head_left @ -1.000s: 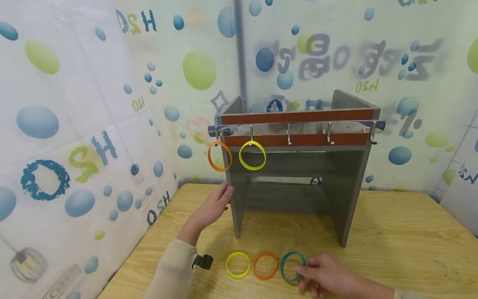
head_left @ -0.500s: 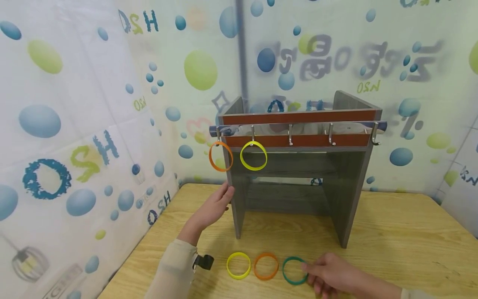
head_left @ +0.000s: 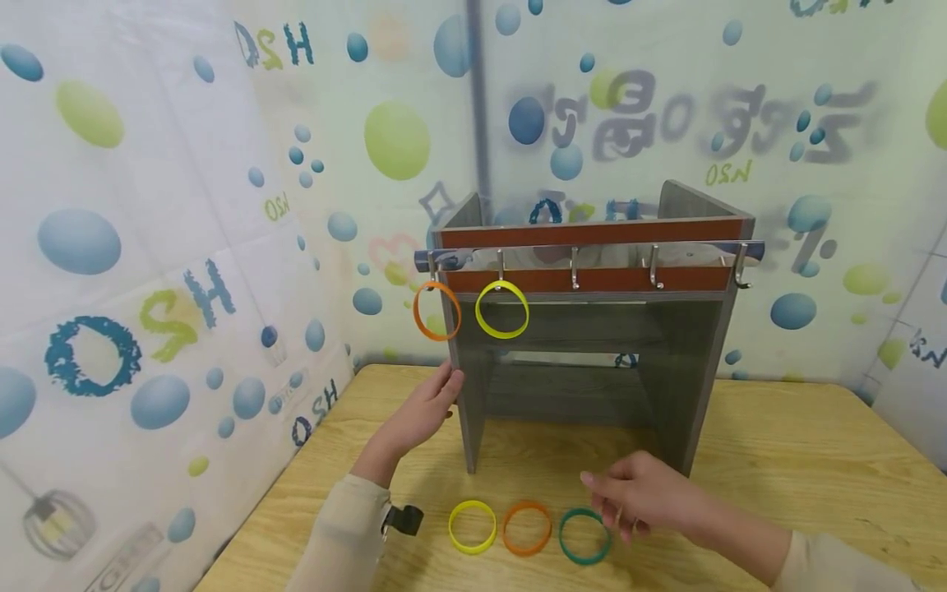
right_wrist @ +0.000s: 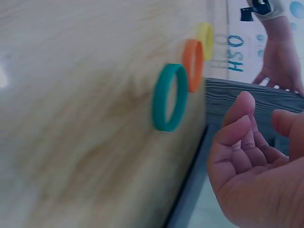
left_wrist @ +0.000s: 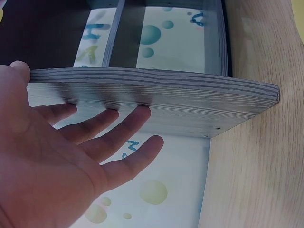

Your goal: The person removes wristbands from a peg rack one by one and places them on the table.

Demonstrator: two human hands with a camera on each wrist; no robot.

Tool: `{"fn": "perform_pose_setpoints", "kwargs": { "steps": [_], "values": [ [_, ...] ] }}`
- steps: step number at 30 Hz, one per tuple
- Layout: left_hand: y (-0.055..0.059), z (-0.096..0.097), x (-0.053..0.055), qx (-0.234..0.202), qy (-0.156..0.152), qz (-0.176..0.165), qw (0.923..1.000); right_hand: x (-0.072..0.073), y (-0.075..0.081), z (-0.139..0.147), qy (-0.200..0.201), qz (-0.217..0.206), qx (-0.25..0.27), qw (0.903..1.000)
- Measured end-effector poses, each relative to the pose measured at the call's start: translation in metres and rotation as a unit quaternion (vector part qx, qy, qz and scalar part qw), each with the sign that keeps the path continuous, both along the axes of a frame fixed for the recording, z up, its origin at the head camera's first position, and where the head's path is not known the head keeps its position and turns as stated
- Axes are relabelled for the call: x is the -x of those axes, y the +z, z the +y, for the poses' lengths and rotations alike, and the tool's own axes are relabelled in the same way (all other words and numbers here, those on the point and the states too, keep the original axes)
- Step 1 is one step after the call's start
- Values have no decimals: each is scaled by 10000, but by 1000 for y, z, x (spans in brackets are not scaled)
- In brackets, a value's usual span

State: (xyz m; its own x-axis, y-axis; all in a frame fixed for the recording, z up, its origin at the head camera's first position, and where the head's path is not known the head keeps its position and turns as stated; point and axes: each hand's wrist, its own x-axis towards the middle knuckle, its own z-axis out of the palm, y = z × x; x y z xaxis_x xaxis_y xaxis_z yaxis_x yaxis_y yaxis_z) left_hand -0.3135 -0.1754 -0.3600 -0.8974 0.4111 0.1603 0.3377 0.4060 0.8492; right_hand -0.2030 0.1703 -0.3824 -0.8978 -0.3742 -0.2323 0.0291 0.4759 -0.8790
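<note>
Palm turned to the grey wooden rack (head_left: 676,362), my left hand (head_left: 422,415) touches the outer face of its left panel with extended fingers; in the left wrist view the thumb lies by the panel's front edge. My right hand (head_left: 651,493) holds nothing, its fingers loosely bent, above and right of a teal wristband (head_left: 585,561) lying on the table. Left of that band lie an orange wristband (head_left: 527,552) and a yellow wristband (head_left: 473,552). Another orange wristband (head_left: 438,338) and another yellow wristband (head_left: 503,336) hang from the rack's two leftmost hooks.
A shiny metal rail (head_left: 617,256) with several hooks runs across the rack's front. Three hooks to the right carry no band. The wooden table (head_left: 799,460) meets patterned wall sheets (head_left: 399,66) at its back and left.
My right hand let go of the teal wristband, which now lies flat on the table slightly further right. The hand then moved up and away from it. My left hand stayed put.
</note>
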Motion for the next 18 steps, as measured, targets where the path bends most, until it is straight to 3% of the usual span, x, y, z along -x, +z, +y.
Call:
{"fn": "perform_pose_setpoints", "kwargs": {
  "steps": [10,18],
  "values": [
    [0,0,0,-39,30,-17,10000,11,51,-24,79,839,-49,9964],
    [-1,0,0,-29,-44,-85,9999,17,83,-45,-433,1007,56,9940]
  ]
}}
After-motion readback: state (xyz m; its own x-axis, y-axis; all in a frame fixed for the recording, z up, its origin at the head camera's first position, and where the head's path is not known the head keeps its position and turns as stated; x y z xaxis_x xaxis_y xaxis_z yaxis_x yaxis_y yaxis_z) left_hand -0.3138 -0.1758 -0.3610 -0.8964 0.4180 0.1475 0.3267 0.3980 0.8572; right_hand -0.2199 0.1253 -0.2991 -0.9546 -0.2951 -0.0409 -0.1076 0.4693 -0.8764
